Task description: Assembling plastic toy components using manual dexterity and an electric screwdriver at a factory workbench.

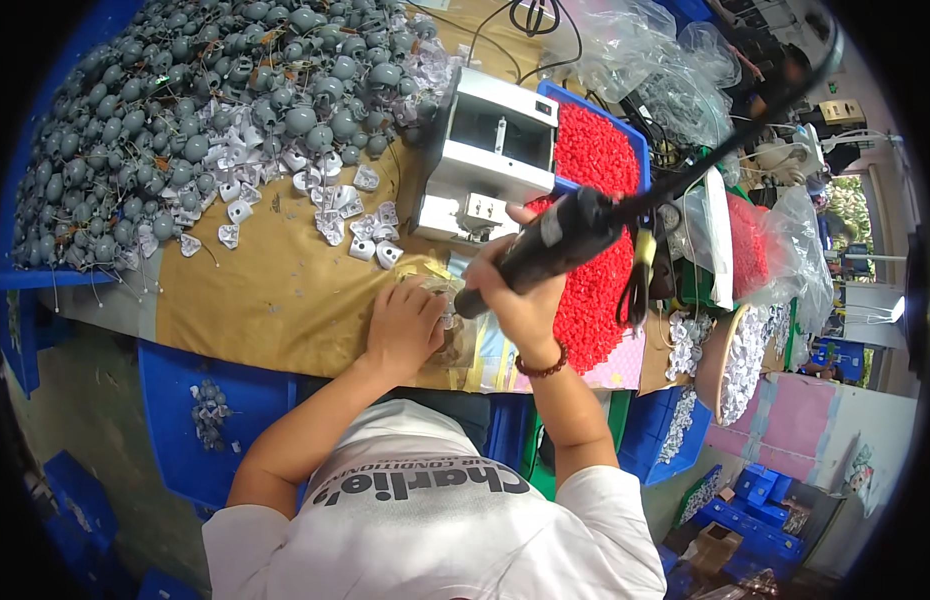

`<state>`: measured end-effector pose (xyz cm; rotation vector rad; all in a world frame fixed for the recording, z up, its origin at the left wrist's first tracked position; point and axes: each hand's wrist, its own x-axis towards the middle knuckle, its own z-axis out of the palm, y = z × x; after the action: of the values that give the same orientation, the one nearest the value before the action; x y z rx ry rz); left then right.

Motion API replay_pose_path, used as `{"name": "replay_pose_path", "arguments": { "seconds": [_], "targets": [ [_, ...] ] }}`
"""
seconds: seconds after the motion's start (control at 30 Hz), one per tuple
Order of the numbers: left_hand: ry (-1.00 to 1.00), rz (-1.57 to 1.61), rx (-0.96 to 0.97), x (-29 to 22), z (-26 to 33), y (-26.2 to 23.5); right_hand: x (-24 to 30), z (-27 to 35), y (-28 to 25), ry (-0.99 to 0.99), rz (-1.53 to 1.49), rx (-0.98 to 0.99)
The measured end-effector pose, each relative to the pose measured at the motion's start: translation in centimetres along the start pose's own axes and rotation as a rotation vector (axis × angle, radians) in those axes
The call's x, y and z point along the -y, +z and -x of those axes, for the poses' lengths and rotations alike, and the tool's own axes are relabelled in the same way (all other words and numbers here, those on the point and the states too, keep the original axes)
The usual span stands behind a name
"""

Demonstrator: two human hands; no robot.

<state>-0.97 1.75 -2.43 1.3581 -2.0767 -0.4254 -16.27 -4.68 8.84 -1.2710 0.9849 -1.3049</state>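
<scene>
My right hand (525,300) is wrapped round a black electric screwdriver (545,245), whose thick cord runs up to the upper right. The tool is tilted, its lower end close to the fingertips of my left hand (405,325). That left hand rests on the table with its fingers bent and pressed together over a small whitish part, mostly hidden by them. Clear tape or film (455,350) covers the table there. Beyond the left hand lie loose white plastic housings (363,245). A silver-white machine (485,150) with a dark opening stands just past both hands.
Grey round parts with wires (215,110) are heaped at the far left. Red small parts (595,150) fill a blue tray and spill along its near side. A blue bin (185,370) sits below the table edge. A basket of white parts (740,365) stands right.
</scene>
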Motion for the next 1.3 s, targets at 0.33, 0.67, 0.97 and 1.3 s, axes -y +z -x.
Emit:
{"name": "replay_pose_path", "arguments": {
  "seconds": [0.33, 0.67, 0.97, 1.3],
  "targets": [
    [-0.007, 0.011, -0.009, -0.1, -0.2, 0.0, -1.9, 2.6, -0.6, -0.112, 0.039, 0.062],
    [0.025, 0.064, -0.03, 0.1, -0.6, -0.7, -2.6, 4.7, -1.1, -0.291, 0.057, 0.194],
    [-0.001, 0.079, -0.001, -0.1, -0.4, -0.8, -2.7, 5.8, -0.1, -0.42, 0.079, 0.178],
    [-0.042, 0.115, 0.02, -0.4, -0.6, -0.9, -3.6, 5.7, -1.2, -0.256, 0.36, 0.158]
  ]
}}
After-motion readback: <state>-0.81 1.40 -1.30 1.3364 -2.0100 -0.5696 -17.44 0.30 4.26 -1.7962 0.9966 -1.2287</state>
